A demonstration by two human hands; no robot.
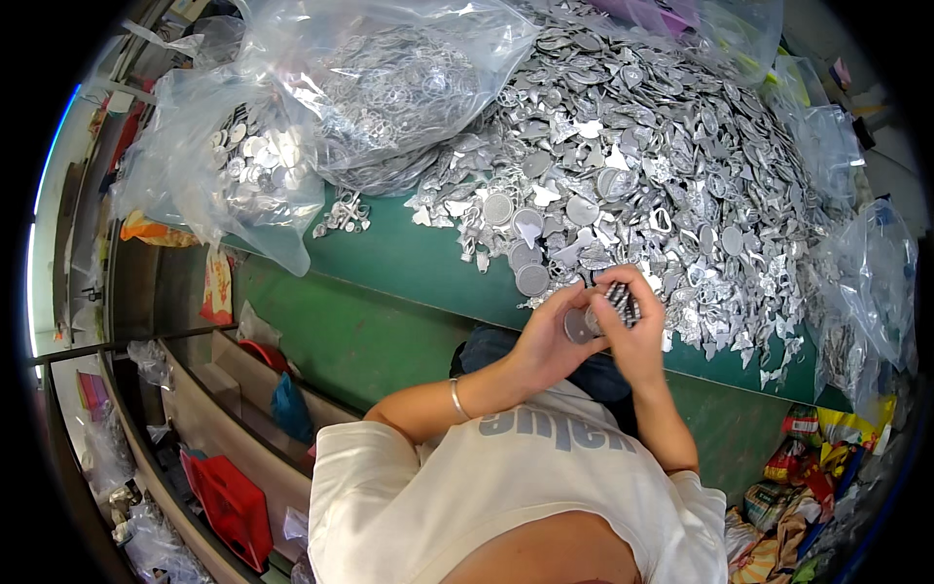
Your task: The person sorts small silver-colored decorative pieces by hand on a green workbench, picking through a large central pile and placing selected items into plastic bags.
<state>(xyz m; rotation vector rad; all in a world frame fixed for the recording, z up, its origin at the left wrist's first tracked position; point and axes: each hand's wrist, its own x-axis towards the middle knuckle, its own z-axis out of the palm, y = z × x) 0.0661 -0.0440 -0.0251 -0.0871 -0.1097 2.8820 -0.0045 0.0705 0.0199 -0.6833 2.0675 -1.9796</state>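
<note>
My left hand (553,336) and my right hand (637,326) meet at the near edge of the green table (399,258). My left fingers pinch a small round grey metal disc (580,326). My right hand grips a stack of such discs (623,300) edge-on between thumb and fingers. Just beyond my hands spreads a huge heap of silvery metal discs and jagged scraps (642,156). A thin bangle circles my left wrist (455,399).
Two clear plastic bags hold metal pieces at the back left, one (389,88) and another (248,165). More clear bags (871,282) lie at the right. Wooden shelving with red items (229,501) stands lower left. Snack wrappers (812,457) pile up lower right.
</note>
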